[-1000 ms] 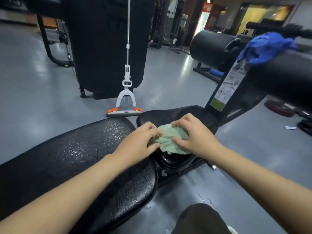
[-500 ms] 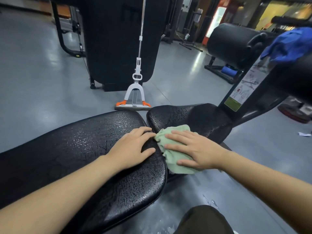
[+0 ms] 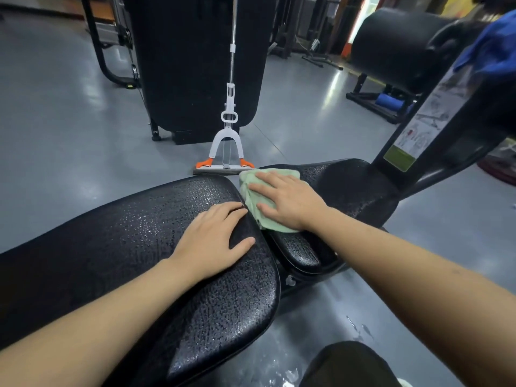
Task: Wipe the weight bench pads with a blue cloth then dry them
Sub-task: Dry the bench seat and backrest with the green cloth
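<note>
Nearest, the left hand (image 3: 212, 241) is laid flat on the wet back pad (image 3: 111, 247) near its far end, fingers straight, nothing grasped. Just beyond, a green cloth (image 3: 259, 202) is pressed onto the seat pad (image 3: 349, 185) at its left edge by the right hand (image 3: 290, 202), fingers spread, not clenched. Farther off, a mop (image 3: 226, 152) is stood on the floor. The blue cloth (image 3: 494, 51) is draped over a roller pad (image 3: 391, 43) at far right.

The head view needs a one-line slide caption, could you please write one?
Right hand presses a green cloth on the wet seat pad; left hand rests flat on the back pad.
</note>
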A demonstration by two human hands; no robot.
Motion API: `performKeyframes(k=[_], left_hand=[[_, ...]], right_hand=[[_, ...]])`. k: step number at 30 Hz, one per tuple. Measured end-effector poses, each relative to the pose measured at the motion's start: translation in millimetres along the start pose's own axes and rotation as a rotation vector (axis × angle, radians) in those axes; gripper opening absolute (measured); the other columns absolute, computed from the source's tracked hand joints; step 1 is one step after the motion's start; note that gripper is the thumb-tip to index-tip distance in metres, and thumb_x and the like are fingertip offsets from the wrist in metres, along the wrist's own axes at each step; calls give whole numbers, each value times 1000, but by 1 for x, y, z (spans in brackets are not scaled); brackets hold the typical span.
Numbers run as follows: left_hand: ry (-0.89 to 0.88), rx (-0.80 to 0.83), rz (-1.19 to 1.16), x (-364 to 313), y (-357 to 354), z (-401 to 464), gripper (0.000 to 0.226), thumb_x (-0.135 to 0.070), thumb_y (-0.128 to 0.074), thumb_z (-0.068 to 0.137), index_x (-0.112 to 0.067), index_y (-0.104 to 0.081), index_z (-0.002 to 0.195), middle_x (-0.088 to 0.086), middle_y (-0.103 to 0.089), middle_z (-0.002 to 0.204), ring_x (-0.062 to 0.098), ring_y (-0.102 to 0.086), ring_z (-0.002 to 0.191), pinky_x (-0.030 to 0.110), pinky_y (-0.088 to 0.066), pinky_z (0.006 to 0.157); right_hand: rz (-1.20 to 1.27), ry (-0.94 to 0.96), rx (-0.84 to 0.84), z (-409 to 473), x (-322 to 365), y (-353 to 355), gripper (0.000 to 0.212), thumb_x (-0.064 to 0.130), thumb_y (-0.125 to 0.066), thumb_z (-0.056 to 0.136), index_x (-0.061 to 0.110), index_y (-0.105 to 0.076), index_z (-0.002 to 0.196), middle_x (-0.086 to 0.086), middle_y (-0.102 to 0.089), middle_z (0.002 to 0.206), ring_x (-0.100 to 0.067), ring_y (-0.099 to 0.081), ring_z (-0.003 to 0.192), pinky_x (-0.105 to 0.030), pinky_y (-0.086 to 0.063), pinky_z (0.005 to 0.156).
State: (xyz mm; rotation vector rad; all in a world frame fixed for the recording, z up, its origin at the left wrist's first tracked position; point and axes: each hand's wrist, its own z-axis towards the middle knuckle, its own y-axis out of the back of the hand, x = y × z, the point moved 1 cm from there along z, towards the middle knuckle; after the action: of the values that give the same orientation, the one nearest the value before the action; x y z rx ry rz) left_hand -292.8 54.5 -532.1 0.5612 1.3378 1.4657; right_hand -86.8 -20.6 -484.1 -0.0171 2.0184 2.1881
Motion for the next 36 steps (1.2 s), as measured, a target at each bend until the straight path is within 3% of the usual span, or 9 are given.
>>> performKeyframes(k=[7,12,17,21,26,29,33,36], left_hand=[[18,11,-7,-4,1,-3,74,-68,-32,87,-25,-42,147,-10,-36,152,12,-31,141,34,-27,115],[26,23,-32,-7,1,-8,75,-67,-31,88,-24,-38,149,-9,-32,155,12,-26,144,32,-21,118],[15,20,-39,-3,2,-6,72,-66,-37,89,-25,-38,149,-10,-32,155,10,-26,144,32,-22,118],[-9,4,-31,0,0,-6,72,-67,-36,90,-26,-37,150,-12,-31,156,9,-25,145,29,-19,118],[-30,7,-38,4,-3,-3,77,-70,-30,88,-26,-36,150,-12,-30,157,10,-24,146,26,-13,119],[-28,22,-30,3,-2,-3,79,-72,-27,87,-27,-34,152,-12,-27,158,10,-22,147,27,-11,120],[-22,50,-16,1,1,-4,84,-74,-20,85,-27,-31,153,-13,-24,159,10,-19,148,27,-11,121],[-10,73,-22,-1,1,-6,87,-74,-16,84,-27,-27,155,-12,-20,162,10,-16,150,30,-10,123]], right_hand=[[-16,-38,-37,-43,11,-3,60,51,-33,92,27,-53,143,-5,-46,154,-32,-44,138,-51,-40,106],[-45,67,-62,-89,13,-8,56,51,-39,95,31,-47,147,1,-41,158,-30,-39,143,-51,-37,110],[-18,101,-46,-50,11,-5,55,48,-35,96,27,-53,144,0,-46,154,-29,-43,141,-48,-42,107],[-16,-15,26,4,7,-4,64,56,-23,90,37,-45,147,9,-36,159,-18,-30,147,-42,-32,111],[39,-146,16,48,-6,-13,48,49,-41,98,37,-47,144,8,-38,158,-18,-35,144,-45,-28,114],[12,-188,-27,42,-5,-14,49,48,-39,97,34,-50,143,6,-42,155,-20,-38,141,-46,-32,111],[-17,-200,-21,9,5,-11,66,57,-23,87,33,-51,142,3,-44,154,-22,-40,139,-48,-36,106],[-42,-123,-114,-32,18,-13,58,52,-33,88,29,-59,135,0,-52,148,-28,-48,134,-49,-44,100]])
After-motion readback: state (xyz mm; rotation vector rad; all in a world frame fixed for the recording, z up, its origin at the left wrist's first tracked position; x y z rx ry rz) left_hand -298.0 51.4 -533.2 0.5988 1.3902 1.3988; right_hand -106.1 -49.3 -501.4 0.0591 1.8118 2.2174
